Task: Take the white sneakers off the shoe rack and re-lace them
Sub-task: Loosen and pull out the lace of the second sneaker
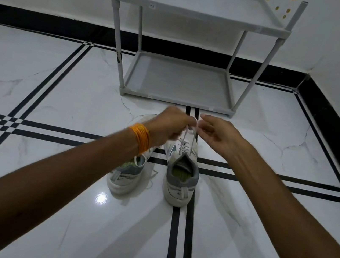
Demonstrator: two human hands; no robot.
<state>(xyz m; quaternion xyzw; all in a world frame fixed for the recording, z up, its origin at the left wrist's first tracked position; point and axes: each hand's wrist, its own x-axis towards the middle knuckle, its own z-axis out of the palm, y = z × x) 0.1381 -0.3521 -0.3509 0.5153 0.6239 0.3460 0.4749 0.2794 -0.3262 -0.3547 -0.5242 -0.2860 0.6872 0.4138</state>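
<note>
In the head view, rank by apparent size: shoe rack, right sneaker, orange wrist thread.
1. Shoe rack, largest.
2. Right sneaker.
3. Orange wrist thread, smallest.
The rack stands farthest from the camera, so its lead is safe.

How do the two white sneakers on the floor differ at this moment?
The right white sneaker stands upright, heel toward the camera, its white lace pulled up by the left hand. The left white sneaker leans sideways, partly hidden under the left forearm, its lace lying slack on the tiles. Both are white with grey heel collars and greenish insoles.
</note>
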